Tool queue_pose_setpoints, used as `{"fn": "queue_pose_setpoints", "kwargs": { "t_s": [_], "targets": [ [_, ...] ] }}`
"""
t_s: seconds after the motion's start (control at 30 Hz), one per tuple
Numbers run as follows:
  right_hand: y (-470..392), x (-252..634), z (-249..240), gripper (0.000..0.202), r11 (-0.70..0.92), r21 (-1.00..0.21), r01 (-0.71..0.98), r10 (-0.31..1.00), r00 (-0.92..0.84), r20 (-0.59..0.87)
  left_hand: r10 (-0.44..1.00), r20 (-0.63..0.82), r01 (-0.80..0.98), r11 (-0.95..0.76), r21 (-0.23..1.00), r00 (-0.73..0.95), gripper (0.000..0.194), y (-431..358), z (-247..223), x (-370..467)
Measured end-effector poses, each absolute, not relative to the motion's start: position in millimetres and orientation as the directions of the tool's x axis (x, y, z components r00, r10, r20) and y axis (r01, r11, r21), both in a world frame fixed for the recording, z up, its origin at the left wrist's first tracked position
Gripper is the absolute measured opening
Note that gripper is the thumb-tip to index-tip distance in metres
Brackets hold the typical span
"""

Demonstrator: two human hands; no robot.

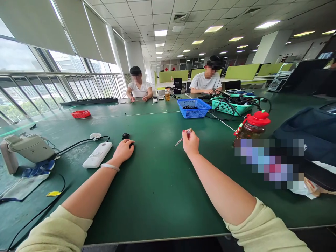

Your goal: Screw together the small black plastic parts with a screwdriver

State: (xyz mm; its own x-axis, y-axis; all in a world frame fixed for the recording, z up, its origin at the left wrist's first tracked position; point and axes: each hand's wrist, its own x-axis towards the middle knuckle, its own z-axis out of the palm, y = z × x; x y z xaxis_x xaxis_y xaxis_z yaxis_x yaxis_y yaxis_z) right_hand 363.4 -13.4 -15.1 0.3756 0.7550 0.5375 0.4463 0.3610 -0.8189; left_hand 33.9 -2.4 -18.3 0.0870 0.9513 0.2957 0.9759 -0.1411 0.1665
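Note:
My right hand [191,141] is closed around a small screwdriver [179,141], its thin metal tip pointing down and left over the green table [157,182]. My left hand [124,150] rests on the table with its fingers bent, next to a small black part [125,136] just beyond the fingertips. Whether the fingers touch or hold this part is hidden. A white power bank [97,155] lies to the left of my left hand, with a black cable running behind it.
Farther back are a blue basket [194,108], a green basket of cables [228,106] and a red tray [81,114]. A red-lidded bottle [250,127] and dark bag [309,133] stand right. Two people sit across the table. A grey-white device [33,147] lies left.

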Motion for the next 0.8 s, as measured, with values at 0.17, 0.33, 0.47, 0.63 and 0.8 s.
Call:
{"fn": "queue_pose_setpoints", "kwargs": {
  "t_s": [0.17,0.33,0.47,0.63,0.8],
  "targets": [
    [-13,363,-16,0.032,0.353,-0.817,0.456,0.761,0.368,0.534,0.960,0.281,0.999,0.009,0.052,-0.024,0.043,5,-13,10],
    [-14,362,-16,0.032,0.367,-0.788,0.494,0.761,0.327,0.560,0.961,0.261,0.995,0.084,0.046,-0.093,0.046,15,-15,4],
    [-15,359,-14,0.031,0.382,-0.726,0.572,0.760,0.252,0.599,0.957,0.254,0.990,0.139,0.032,-0.142,0.048,21,-18,-2],
    [-20,353,-10,0.029,0.421,-0.612,0.670,0.768,0.095,0.633,0.951,0.275,0.990,0.141,0.016,-0.140,0.047,25,-23,-5],
    [-23,350,-8,0.027,0.435,-0.575,0.693,0.771,0.043,0.636,0.939,0.325,0.994,0.106,0.021,-0.107,0.042,25,-25,-7]
  ]
}}
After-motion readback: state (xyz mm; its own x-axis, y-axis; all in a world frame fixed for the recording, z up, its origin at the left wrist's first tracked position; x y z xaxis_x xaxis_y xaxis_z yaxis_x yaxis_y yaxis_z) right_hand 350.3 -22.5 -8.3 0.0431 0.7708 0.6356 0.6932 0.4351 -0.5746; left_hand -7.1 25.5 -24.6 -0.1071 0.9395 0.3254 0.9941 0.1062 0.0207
